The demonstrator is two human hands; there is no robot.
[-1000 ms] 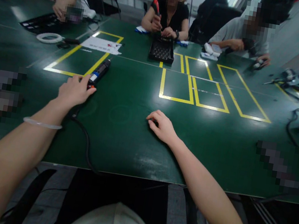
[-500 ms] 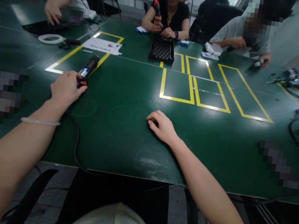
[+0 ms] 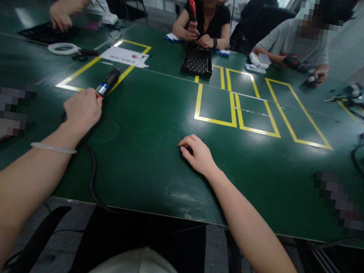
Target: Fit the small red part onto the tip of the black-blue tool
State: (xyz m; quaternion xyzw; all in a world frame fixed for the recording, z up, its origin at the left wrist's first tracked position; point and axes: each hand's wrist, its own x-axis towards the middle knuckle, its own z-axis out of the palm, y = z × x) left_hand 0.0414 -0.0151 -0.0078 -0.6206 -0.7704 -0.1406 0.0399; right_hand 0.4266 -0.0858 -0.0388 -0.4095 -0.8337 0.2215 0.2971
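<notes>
My left hand is closed around a corded power tool that lies on the green table. The tool has a black ribbed front end, a silver barrel with a blue band and a bit of red-orange by my fingers; its grip is hidden under my hand. A black cable runs near my left wrist down to the table's front edge. My right hand rests on the table, fingers loosely curled, thumb apart from them, and I see nothing held in it.
Yellow tape outlines mark the table. Beyond are a white sheet, a white ring and a black tray. Several people sit around the table; one across holds a red and black tool. Black cables lie at right.
My left hand has shifted slightly right and its thumb has closed in along the tool, covering more of the red-orange part. My right hand stays still.
</notes>
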